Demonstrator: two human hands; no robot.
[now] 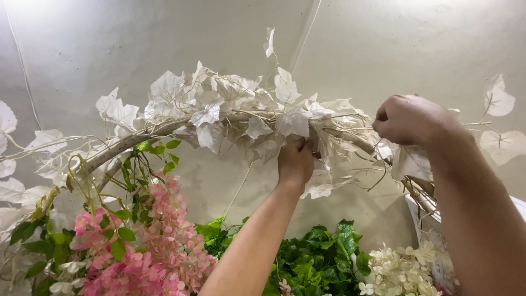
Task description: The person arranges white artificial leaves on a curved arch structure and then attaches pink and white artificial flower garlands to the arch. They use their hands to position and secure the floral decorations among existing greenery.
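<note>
A curved arch (137, 140) wrapped in pale material runs from lower left up across the middle of the view and down to the right, and a garland of white leaves (230, 109) lies along its top. The left hand (296, 161) reaches up from below and is closed around the arch and the garland stems at the crest; its fingertips are hidden behind the leaves, so only the back of the hand and the wrist show. The right hand (411, 118) is curled into a tight fist on the garland further right, just above a hanging white leaf (411, 163); what exactly it pinches is hidden inside the fist, though thin stems run out from it on both sides. The right forearm fills the lower right corner and covers part of what stands behind it. The right end of the arch disappears behind that arm, and the left end sinks into pink flower clusters (159, 246) and green leaves (315, 257). A bunch of cream blossoms (400, 268) sits at the bottom right, cut off by the frame edge. More white leaves at the far left and far right are also cropped. Behind everything hangs a plain pale wall (383, 44).
</note>
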